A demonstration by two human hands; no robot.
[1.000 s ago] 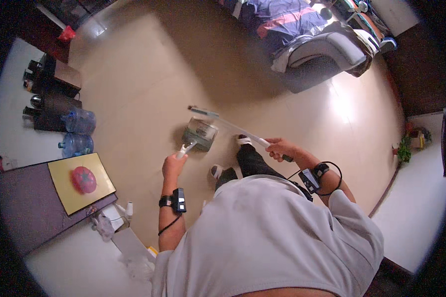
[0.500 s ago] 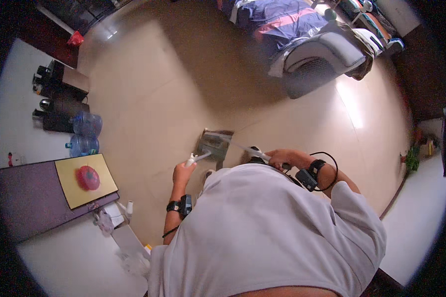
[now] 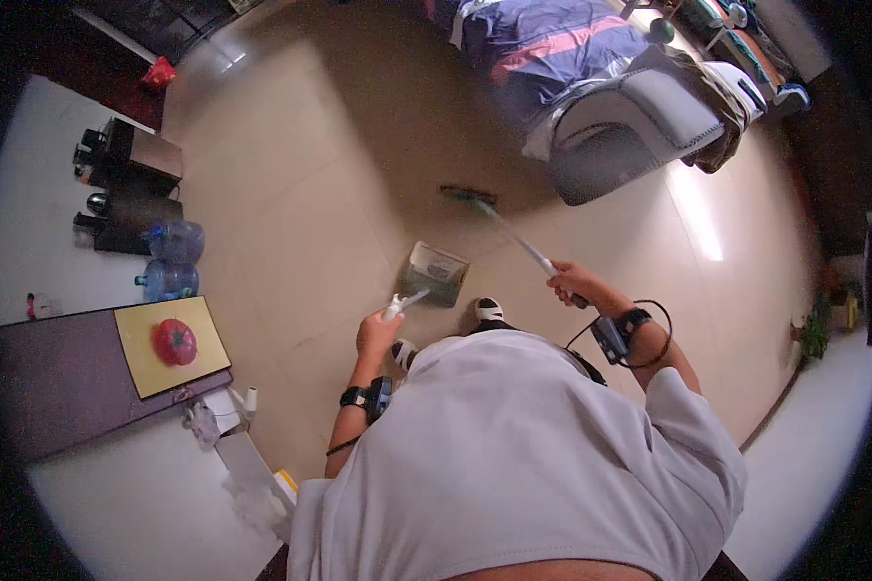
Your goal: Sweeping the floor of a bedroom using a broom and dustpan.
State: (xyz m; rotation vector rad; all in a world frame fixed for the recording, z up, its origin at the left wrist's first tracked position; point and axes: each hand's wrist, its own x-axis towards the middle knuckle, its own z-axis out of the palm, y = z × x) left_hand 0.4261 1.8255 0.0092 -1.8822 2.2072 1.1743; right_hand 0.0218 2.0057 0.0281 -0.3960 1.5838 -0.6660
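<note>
Centre: dustpan, up-right of the left hand gripping it; right hand clasps broom, head near grey padded object, upper right.

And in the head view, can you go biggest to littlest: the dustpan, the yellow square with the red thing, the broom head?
1. Yellow square, largest.
2. Dustpan, clearly smaller.
3. Broom head, smallest, just a thin dark strip.

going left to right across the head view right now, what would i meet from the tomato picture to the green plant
Tomato picture → left hand → dustpan's pan → right shoe → right hand → green plant.
</note>
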